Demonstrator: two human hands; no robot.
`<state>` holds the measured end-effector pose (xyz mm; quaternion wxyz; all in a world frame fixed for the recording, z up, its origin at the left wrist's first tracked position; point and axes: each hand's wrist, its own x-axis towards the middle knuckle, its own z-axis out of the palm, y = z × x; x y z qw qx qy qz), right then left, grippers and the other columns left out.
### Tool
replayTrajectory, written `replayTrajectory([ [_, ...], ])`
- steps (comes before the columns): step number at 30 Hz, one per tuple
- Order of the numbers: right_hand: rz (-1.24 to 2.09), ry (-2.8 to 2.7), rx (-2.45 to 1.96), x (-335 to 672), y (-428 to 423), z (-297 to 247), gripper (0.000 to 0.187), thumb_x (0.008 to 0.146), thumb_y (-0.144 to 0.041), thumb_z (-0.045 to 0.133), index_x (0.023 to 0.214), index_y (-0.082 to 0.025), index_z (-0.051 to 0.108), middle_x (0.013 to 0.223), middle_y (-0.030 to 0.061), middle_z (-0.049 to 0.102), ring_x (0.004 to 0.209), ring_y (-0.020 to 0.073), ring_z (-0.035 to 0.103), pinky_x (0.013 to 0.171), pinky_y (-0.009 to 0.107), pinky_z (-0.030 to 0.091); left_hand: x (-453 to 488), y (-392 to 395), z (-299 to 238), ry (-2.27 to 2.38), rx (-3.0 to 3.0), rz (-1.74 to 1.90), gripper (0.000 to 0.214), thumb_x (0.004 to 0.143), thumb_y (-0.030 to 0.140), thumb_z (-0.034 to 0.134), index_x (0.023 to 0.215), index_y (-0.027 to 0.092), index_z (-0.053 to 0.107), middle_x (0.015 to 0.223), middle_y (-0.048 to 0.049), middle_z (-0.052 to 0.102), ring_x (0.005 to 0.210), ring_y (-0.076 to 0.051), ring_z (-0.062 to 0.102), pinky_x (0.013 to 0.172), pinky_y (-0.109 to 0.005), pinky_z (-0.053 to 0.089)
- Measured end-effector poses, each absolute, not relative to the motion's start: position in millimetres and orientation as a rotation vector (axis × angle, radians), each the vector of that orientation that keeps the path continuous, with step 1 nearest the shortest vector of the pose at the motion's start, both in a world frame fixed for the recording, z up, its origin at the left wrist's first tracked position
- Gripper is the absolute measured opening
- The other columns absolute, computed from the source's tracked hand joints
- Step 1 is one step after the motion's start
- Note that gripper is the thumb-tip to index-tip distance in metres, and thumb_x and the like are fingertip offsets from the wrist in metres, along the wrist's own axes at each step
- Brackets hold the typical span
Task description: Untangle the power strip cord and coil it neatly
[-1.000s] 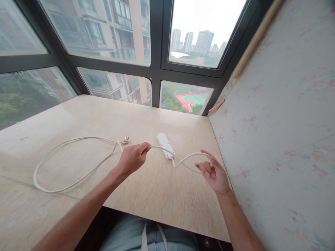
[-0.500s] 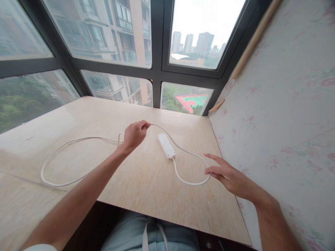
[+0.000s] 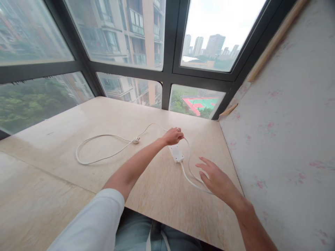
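A white power strip (image 3: 176,153) lies on the marbled tabletop, its far end hidden behind my left hand. My left hand (image 3: 173,136) pinches the white power cord (image 3: 188,153) just above the strip. From there the cord bends toward my right hand and loops back to the strip's near end. My right hand (image 3: 213,174) hovers over that loop with its fingers spread, gripping nothing; whether it touches the cord I cannot tell. To the left, the rest of the cord lies in a wide loop, with the plug (image 3: 136,140) resting where the lines cross.
The pale tabletop (image 3: 110,120) reaches back to dark-framed windows (image 3: 167,62). A flower-papered wall (image 3: 285,139) bounds it on the right. A seam crosses the surface at the left, and the front edge is close to my lap.
My left hand has carried the pinched cord rightward, over the strip. My right hand's fingers have come off the loop's bend. The plug now shows at left, and the view has shifted.
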<state>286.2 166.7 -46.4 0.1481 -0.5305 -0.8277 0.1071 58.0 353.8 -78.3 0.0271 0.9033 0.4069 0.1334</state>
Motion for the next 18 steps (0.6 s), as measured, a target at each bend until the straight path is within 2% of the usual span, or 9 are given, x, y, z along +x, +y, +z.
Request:
replayTrajectory([
  [3, 0.388, -2.335, -1.378, 257.5, 181.7, -60.6, 0.034, 0.089, -0.018, 0.047, 0.116, -0.020, 0.067, 0.133, 0.0142, 0.059, 0.125, 0.0273, 0.054, 0.103, 0.048, 0.045, 61.2, 360.3, -96.1, 1.401, 2.736, 0.412, 0.025, 0.093, 0.023, 0.048, 0.104, 0.020, 0.069, 0.126, -0.0157, 0.057, 0.119, -0.029, 0.049, 0.098, -0.047, 0.035],
  [6, 0.473, -2.381, -1.285, 229.2, 195.1, -75.3, 0.035, 0.088, -0.016, 0.049, 0.120, -0.022, 0.063, 0.130, 0.0125, 0.061, 0.122, 0.0255, 0.056, 0.101, 0.045, 0.046, 50.4, 356.5, -109.2, 1.590, 2.641, 0.435, 0.035, 0.090, 0.019, 0.050, 0.123, 0.018, 0.059, 0.143, -0.0222, 0.043, 0.132, -0.037, 0.036, 0.100, -0.057, 0.029],
  [9, 0.520, -2.435, -1.367, 210.6, 209.2, -87.7, 0.038, 0.085, -0.015, 0.053, 0.123, -0.019, 0.058, 0.128, 0.0145, 0.060, 0.121, 0.0259, 0.055, 0.099, 0.042, 0.046, 25.9, 341.6, -113.3, 1.640, 2.622, 0.460, 0.043, 0.091, 0.026, 0.051, 0.134, 0.020, 0.050, 0.148, -0.0205, 0.040, 0.135, -0.034, 0.034, 0.102, -0.054, 0.029],
  [13, 0.457, -2.465, -1.518, 207.7, 227.5, -100.1, 0.043, 0.081, -0.018, 0.060, 0.124, -0.016, 0.053, 0.131, 0.0178, 0.055, 0.122, 0.0280, 0.052, 0.100, 0.041, 0.043, -35.3, 319.2, -106.8, 1.741, 2.579, 0.554, 0.041, 0.095, 0.034, 0.044, 0.133, 0.020, 0.052, 0.144, -0.0167, 0.047, 0.135, -0.029, 0.037, 0.104, -0.047, 0.031],
  [16, 0.404, -2.481, -1.544, 217.9, 234.0, -107.4, 0.049, 0.080, -0.020, 0.062, 0.127, -0.015, 0.049, 0.131, 0.0187, 0.055, 0.121, 0.0280, 0.053, 0.098, 0.040, 0.043, -103.0, 312.5, -97.7, 2.100, 2.306, 0.457, 0.038, 0.094, 0.027, 0.041, 0.126, 0.018, 0.059, 0.139, -0.0166, 0.053, 0.129, -0.029, 0.044, 0.102, -0.046, 0.035],
  [18, 0.407, -2.523, -1.564, 226.1, 233.8, -111.9, 0.049, 0.079, -0.019, 0.064, 0.125, -0.015, 0.049, 0.124, 0.0187, 0.059, 0.115, 0.0283, 0.057, 0.093, 0.038, 0.045, -150.0, 311.7, -93.0, 2.158, 2.177, 0.181, 0.043, 0.085, 0.017, 0.046, 0.124, 0.018, 0.061, 0.136, -0.0157, 0.056, 0.124, -0.030, 0.049, 0.100, -0.046, 0.037],
])
